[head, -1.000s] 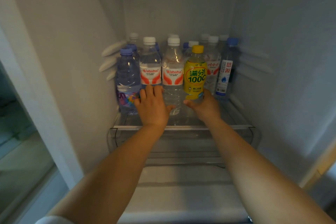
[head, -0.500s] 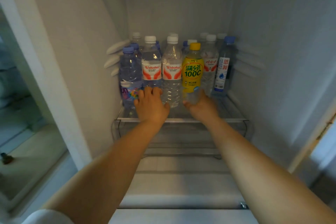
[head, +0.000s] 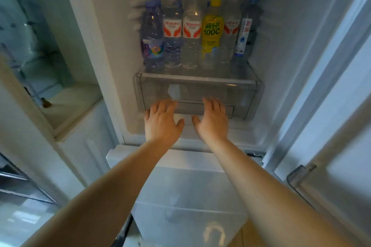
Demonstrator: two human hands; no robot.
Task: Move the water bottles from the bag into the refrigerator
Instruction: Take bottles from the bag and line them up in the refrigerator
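Bottles (head: pixel 192 32) upright in tight rows on fridge shelf (head: pixel 200 78). Left hand (head: pixel 161 119), right hand (head: pixel 210 119) below, near drawer (head: pixel 249 96), fingers spread, each grip empty. Likely heavy, slick plastic; take by mid-body.

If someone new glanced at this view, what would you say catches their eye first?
Probably the yellow bottle, standing in the front row of clear and blue bottles on the fridge shelf. Next, the left hand and right hand, both empty with fingers spread, held side by side in front of the clear drawer below that shelf.
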